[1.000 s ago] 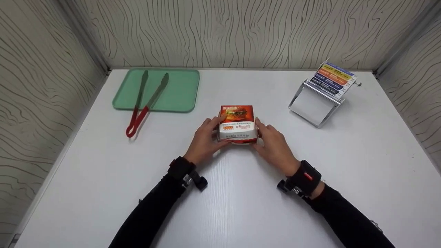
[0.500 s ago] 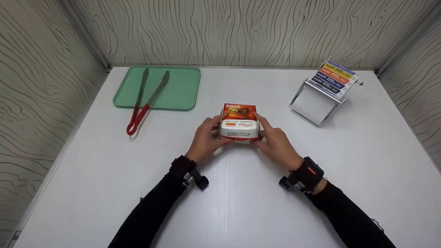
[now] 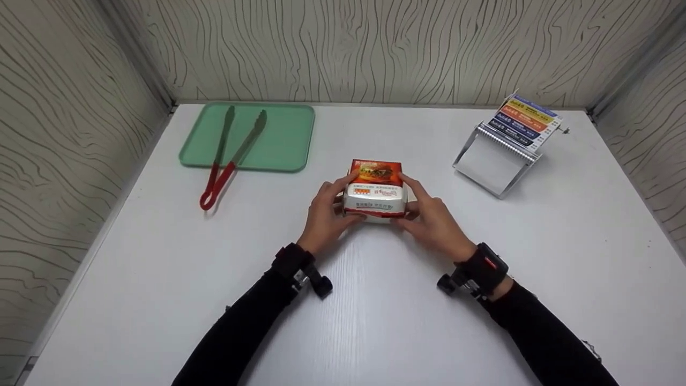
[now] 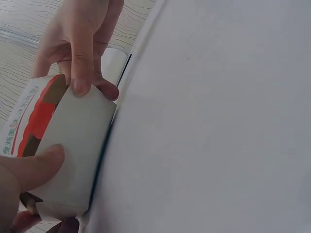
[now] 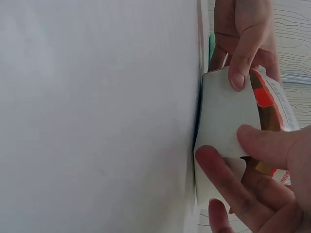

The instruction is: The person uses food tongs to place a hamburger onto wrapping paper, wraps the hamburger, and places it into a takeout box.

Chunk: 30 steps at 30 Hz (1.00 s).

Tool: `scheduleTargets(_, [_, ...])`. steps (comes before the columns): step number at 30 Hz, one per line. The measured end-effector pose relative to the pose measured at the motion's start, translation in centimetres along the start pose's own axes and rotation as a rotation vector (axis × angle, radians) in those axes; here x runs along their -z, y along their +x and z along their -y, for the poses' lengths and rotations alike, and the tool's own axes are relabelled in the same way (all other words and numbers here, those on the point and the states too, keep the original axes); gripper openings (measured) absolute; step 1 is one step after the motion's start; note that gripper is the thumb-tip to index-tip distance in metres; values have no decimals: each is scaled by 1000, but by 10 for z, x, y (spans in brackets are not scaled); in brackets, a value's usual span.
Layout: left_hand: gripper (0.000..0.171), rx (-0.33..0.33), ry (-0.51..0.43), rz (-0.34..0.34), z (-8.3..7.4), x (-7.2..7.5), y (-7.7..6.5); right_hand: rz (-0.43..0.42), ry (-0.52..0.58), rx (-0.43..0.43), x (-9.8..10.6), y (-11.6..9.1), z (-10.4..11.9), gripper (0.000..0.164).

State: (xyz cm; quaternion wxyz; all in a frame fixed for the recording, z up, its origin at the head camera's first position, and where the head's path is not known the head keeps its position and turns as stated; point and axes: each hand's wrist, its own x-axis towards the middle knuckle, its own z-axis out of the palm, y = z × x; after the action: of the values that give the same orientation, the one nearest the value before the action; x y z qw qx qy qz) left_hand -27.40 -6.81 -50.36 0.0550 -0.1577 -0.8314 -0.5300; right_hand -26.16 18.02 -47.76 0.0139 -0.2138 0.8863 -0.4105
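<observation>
A small cardboard burger box [image 3: 374,195], with a red burger picture on its lid and white below, stands on the white table between both hands. My left hand [image 3: 325,217] grips its left side, thumb at the front lower corner and index finger up at the lid. My right hand [image 3: 437,221] holds the right side, its index finger on the lid's upper right edge and its thumb low at the front. The left wrist view shows the box's plain front panel [image 4: 80,131] under a scalloped red lid edge [image 4: 43,114], with both thumbs pressing the panel.
A green tray [image 3: 284,139] lies at the back left. Red-handled metal tongs [image 3: 225,171] rest partly on it, handles out over the table [image 3: 343,321]. At the back right stands a metal label dispenser [image 3: 501,150] with coloured label strips.
The box has shifted slightly right and away between the hands. My right index finger has moved up from its side to the lid edge. Tray and tongs show only slight view drift.
</observation>
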Motion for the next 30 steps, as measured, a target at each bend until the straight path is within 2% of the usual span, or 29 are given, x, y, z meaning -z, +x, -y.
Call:
scheduleTargets(6, [89, -4, -1, 12, 0, 2, 0, 17, 7, 12, 1, 0, 0, 81])
scheduleTargets(17, [85, -15, 7, 29, 0, 3, 0, 35, -143, 11, 4, -3, 2, 83])
scheduleTargets(23, [79, -19, 68, 15, -1, 3, 0, -41, -170, 25, 1, -4, 3, 86])
scheduleTargets(30, [80, -38, 191, 33, -3, 2, 0, -119, -220, -20, -1, -6, 9, 91])
